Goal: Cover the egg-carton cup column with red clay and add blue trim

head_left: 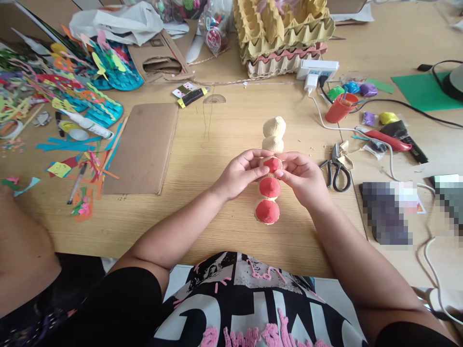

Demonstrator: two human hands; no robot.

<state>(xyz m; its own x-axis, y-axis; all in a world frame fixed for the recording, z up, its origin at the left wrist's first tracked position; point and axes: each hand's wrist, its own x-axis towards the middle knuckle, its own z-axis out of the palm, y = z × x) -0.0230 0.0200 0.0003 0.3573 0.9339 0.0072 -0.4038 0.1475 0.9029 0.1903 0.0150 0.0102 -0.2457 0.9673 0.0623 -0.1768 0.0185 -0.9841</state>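
Note:
A strip of egg-carton cups (pixel 274 129) lies lengthwise in front of me, cream at its far end. Red clay fills or covers the three nearest cups, among them the red cup (pixel 267 211) at the near end. My left hand (pixel 243 172) pinches the left side of the third cup from the front, thumb on its red surface. From the other side my right hand (pixel 299 174) grips the same cup with thumb and fingers. Black-handled scissors (pixel 337 168) rest to the right of my right hand.
Stacked egg trays (pixel 282 33) stand at the back beside a white power strip (pixel 320 69). A cardboard sheet (pixel 142 149) and paper scraps lie left. An orange cup (pixel 338 108), clay packs, a red cutter (pixel 388 140) and cables occupy the right. Another person's arm (pixel 25 236) is at left.

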